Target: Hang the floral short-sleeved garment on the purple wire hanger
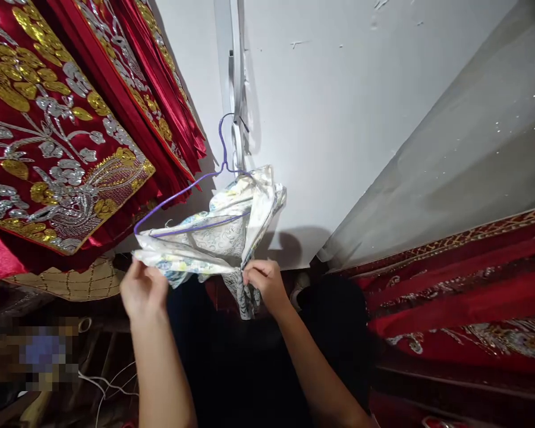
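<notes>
A purple wire hanger (178,197) hangs by its hook from a metal fitting (237,71) on the white wall. Draped over it is a light floral garment (225,202) with a grey patterned inside, its opening turned toward me. At the hanger's left end, my left hand (145,288) pinches the garment's edge between thumb and fingers. My right hand (264,282) is closed on the front edge of the garment, where the grey cloth bunches and hangs down. The garment's lower part is partly hidden against my dark clothing.
Red cloths with gold and silver sequin embroidery (66,119) hang close on the left. To the right are a shiny grey sheet (450,154) and more red embroidered fabric (463,297). White cables (102,380) lie low on the left, beside a blurred-out patch.
</notes>
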`<state>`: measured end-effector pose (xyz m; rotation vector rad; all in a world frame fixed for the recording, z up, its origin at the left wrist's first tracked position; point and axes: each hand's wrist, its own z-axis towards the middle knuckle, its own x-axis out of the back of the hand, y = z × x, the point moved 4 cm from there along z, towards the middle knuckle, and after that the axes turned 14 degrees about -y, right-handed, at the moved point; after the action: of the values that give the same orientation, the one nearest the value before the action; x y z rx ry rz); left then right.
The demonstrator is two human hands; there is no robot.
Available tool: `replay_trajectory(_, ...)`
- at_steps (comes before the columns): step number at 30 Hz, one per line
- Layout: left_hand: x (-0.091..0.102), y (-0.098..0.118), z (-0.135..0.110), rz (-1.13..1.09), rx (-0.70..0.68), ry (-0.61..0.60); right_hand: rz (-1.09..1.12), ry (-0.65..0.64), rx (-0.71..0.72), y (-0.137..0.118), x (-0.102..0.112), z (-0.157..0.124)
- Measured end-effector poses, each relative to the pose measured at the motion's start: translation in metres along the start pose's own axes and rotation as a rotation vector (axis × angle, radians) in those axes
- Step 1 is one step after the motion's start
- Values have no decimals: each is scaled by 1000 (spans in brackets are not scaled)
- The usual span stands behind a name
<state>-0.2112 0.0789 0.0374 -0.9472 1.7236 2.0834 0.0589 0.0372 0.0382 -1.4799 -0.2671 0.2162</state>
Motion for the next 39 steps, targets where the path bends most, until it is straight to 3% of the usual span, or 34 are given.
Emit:
replay_trajectory(3,18,-46,-17,-44,195,120,18,-38,-46,8,-13,-23)
replay_trajectory(6,1,-60,-30,-38,295,46,47,-106,-100,18,-16,-38)
replay_trajectory(8,-26,-55,-41,-41,289,-127,17,-54,-101,21,-8,-39)
replay_trajectory(11,-75,-45,-68,-45,256,-464,-19,148,2,14,10,-36)
replay_trajectory(12,-91,-44,-79,-19,255,-574,9,162,25,12,12,-34)
replay_trajectory(15,-129,-43,-109,322,177,-839,236,-42,-45,6,8,-31)
replay_trajectory(17,-142,-38,-115,586,9,-904,370,-203,-100,0,3,-36)
replay_trajectory(20,-143,-33,-107,722,-132,-924,313,-408,-92,-17,4,-49)
replay_trajectory(23,-132,-43,-98,760,-1,-1152,27,-558,-84,-40,15,-61)
replay_trajectory(26,-114,-51,-99,848,102,-1412,-293,-473,-71,-63,39,-62)
replay_trajectory(29,-93,-46,-94,1008,108,-1319,-501,-212,-6,-78,58,-50)
replay_trajectory(32,-82,-38,-93,1084,112,-1185,-531,-37,85,-75,52,-23)
replay_trajectory(36,-78,-36,-94,1104,137,-1092,-566,10,137,-52,33,34)
replay_trajectory(39,-69,-31,-85,1194,166,-989,-630,-6,132,-37,37,73)
